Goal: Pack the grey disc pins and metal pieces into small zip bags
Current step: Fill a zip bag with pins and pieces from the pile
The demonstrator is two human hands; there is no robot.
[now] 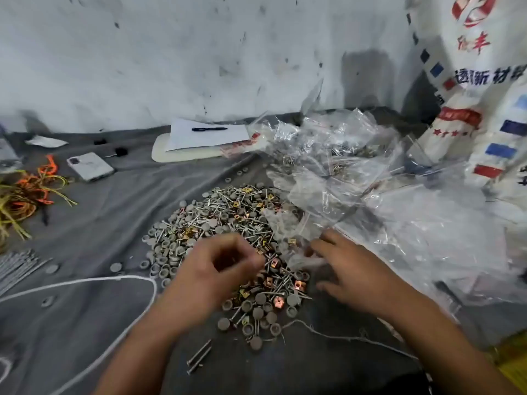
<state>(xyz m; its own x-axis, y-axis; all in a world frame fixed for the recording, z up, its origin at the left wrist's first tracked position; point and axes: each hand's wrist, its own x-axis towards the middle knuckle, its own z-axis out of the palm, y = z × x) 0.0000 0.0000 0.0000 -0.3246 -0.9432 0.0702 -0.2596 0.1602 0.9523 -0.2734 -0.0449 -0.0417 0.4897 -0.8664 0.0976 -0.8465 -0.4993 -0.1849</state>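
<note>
A heap of grey disc pins, nails and copper-coloured square metal pieces [228, 223] lies on the grey cloth [85, 323] in the middle. My left hand [216, 269] hovers over the heap's near side with its fingers curled round a few small pieces; motion blur hides which ones. To the right, my right hand [353, 277] pinches a small clear zip bag [305, 259] between thumb and fingers, just above the heap's right edge. The bag is blurred and I cannot make out what is inside it.
Filled zip bags [328, 158] are piled at the back right, a large crumpled plastic bag [427, 238] lies at right, and a printed sack [484, 109] stands behind. A phone [89, 166], paper with a pen [208, 129], coloured ties [25, 195], long nails [17, 266] and a white cord [85, 282] lie around.
</note>
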